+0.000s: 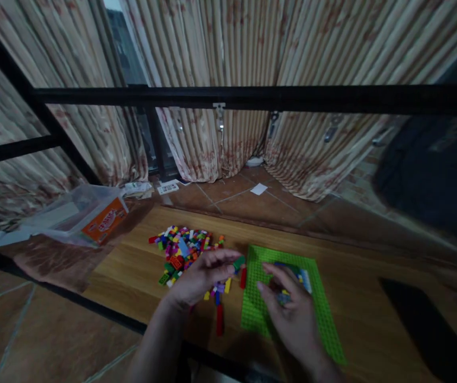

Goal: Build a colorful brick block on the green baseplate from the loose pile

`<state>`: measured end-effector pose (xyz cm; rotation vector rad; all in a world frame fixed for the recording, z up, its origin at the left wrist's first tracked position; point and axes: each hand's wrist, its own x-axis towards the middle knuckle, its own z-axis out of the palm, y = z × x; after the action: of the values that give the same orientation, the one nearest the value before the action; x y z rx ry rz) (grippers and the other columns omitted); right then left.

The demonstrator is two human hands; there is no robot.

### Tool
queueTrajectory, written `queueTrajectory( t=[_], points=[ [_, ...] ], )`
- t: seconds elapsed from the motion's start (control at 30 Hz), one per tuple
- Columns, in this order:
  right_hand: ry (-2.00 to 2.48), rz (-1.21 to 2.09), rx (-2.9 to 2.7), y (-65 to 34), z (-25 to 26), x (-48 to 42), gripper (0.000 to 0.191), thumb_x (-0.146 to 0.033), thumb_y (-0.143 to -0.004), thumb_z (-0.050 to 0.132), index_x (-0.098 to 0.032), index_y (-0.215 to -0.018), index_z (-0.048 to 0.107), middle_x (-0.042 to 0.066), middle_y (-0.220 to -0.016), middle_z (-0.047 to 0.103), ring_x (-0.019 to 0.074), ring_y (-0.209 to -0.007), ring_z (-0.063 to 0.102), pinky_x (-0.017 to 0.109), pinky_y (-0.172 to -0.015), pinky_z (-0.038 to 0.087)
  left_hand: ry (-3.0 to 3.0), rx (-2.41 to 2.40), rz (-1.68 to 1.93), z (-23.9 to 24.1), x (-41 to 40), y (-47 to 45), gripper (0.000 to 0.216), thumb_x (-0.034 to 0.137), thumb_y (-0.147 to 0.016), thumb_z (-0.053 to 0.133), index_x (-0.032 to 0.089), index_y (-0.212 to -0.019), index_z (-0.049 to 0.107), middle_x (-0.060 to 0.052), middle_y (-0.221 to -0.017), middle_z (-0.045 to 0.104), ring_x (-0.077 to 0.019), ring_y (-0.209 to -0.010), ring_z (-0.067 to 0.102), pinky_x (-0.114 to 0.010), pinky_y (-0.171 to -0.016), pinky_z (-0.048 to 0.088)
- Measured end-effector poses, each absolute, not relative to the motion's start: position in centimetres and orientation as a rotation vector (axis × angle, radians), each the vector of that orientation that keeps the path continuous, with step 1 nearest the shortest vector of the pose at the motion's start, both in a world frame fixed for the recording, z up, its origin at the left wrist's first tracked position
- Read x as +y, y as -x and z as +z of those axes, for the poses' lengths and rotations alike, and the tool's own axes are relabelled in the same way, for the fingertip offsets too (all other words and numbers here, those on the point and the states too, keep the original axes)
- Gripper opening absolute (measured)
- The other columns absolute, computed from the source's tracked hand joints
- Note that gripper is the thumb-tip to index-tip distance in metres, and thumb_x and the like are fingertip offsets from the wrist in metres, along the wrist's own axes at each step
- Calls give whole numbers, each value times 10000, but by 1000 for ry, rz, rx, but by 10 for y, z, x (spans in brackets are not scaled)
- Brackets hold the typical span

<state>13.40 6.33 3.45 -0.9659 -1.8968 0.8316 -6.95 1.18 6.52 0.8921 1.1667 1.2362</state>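
Between the thumb and fingers of my left hand (206,274) is a green toy brick (239,262), held just left of the green baseplate (254,314). My right hand (288,306) hovers over the baseplate with thumb and fingers apart, and I see nothing in its grasp. Partly hidden behind it, blue and white bricks (305,279) sit on the plate. A red brick (243,277) lies at the plate's left edge. Beyond and under my left hand spreads a heap of mixed coloured bricks (184,244).
A long red brick (219,320) lies near the front edge of the wooden table (120,271). At the right is a dark flat object (420,324). A clear plastic bin (81,213) with an orange label stands on the left. A black metal bar (252,99) crosses before the curtains.
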Motion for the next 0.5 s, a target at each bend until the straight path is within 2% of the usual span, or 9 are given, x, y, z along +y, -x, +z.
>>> queueTrajectory(
  t=[0.1,0.23,0.33,0.4,0.5],
  points=[
    [882,800,-1898,-135,42,64,340,-328,-863,595,-261,-1195,615,71,-1109,641,174,-875,641,306,-742,555,-756,978,1227,59,27,34,405,379,-656,788,159,-988,714,-53,-834,669,-125,-699,562,-246,-667,408],
    [850,708,-1909,-144,44,69,238,-286,-889,574,-265,-1109,664,64,-1093,649,187,-976,633,326,-822,540,-636,916,1217,52,39,12,370,379,-611,829,133,-861,714,-24,-712,624,-101,-650,532,-237,-658,395],
    [886,660,-1946,-153,44,73,215,-289,-905,558,-256,-1080,677,64,-1051,672,192,-981,636,338,-844,531,-625,928,1176,47,42,5,355,426,-639,810,124,-786,693,-17,-668,608,-107,-644,544,-235,-634,385],
    [930,651,-1963,-161,43,77,229,-319,-910,545,-248,-1083,678,67,-1046,682,198,-977,639,344,-841,533,-679,939,1143,44,44,3,364,467,-691,763,121,-780,694,-35,-708,635,-111,-649,551,-232,-605,369],
    [1050,644,-1916,-176,41,87,275,-387,-906,531,-221,-1066,680,78,-1017,694,204,-915,651,348,-805,538,-774,1003,1115,41,48,1,407,500,-750,698,122,-903,718,-74,-857,689,-107,-675,554,-223,-589,354]
  ],
)
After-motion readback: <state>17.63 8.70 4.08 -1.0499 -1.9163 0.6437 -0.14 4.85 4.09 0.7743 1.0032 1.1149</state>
